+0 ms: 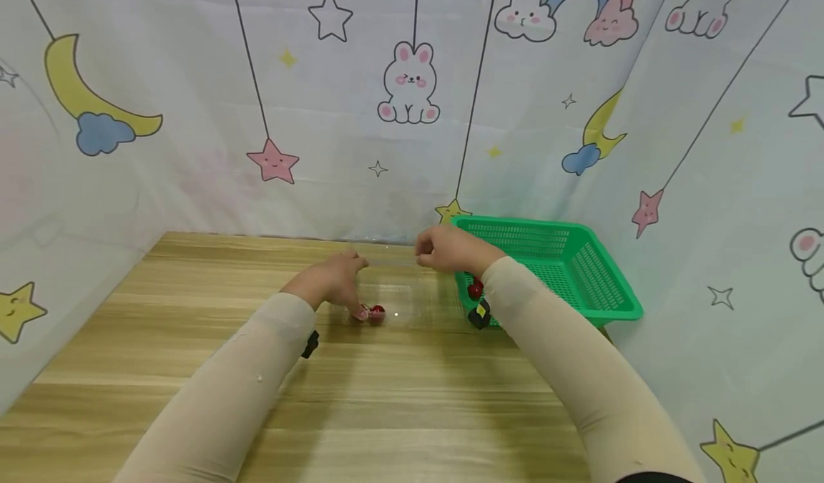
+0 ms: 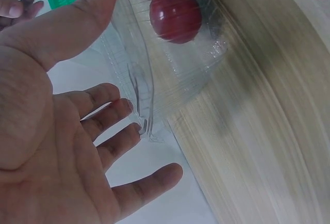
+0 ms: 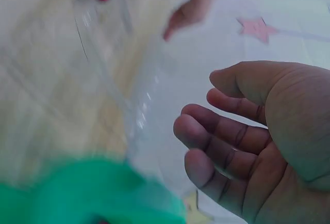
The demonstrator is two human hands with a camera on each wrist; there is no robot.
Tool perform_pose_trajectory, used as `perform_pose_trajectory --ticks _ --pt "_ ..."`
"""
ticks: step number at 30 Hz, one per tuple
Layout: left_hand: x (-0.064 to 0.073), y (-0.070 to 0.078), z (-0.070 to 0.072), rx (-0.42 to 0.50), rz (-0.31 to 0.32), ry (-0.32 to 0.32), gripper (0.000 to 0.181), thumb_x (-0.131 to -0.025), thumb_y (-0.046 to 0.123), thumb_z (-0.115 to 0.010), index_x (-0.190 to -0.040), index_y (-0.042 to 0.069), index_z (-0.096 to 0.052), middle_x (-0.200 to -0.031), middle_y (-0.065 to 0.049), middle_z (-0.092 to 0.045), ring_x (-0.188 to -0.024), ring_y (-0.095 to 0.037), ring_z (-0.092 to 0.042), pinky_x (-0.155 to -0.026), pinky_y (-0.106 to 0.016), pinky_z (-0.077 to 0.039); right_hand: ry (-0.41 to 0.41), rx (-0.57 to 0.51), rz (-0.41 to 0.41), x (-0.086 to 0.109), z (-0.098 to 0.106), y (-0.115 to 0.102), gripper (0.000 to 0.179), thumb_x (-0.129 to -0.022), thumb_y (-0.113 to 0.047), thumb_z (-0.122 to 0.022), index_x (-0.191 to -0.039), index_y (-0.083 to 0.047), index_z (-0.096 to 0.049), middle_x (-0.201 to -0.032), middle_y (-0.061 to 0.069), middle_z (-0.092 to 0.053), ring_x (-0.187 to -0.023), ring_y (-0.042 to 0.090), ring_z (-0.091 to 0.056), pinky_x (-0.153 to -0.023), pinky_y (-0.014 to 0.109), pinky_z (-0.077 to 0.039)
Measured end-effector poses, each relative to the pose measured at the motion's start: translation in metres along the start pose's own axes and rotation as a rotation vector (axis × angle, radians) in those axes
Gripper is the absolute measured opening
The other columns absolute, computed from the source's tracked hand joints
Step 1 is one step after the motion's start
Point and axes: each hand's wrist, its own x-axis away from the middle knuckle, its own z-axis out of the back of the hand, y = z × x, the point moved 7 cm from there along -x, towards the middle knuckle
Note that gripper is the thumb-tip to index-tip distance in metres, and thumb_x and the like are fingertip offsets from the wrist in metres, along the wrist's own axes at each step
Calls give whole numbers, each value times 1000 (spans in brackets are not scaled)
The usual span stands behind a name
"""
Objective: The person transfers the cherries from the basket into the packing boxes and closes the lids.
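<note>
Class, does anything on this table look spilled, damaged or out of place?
Nothing stands out: two round red items lie in the clear container, the green basket stands upright, and no spill or damage shows.

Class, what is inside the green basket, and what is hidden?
A shiny red item shows in the left end of the green basket; the right sleeve hides part of its floor, so anything there cannot be seen.
</note>
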Motion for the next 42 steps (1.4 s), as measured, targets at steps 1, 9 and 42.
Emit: perform_pose_trajectory --ticks 1,9,42 --pt "0 0 0 2 1 2 115 -86 40 -103 -177 9 -40 -187 -22 -27 -173 -50 -27 -133 -69 -39 17 -11 -20 3 7 7 25 -117 -27 -65 -130 -12 -80 -131 8 -77 -118 26 -74 -105 50 -63" --pt "0 -2 0 -10 -6 14 117 -84 38 -104 -177 7 -40 -182 -23 -34 -169 -49 -33 -131 -67 -43 53 -75 -164 20 40 61 23 -114 -22 -64 -122 -9 -82 -120 12 -80 -95 23 -71 -91 45 -62" --pt "-5 -2 0 -30 -15 19 114 -85 39 -104 -175 5 -42 -180 -23 -37 -167 -48 -37 -131 -66 -44 -99 -21 -369 -17 -4 152 35 -112 -11 -65 -77 -12 -64 -72 -3 -55 -67 14 -53 -70 33 -53"
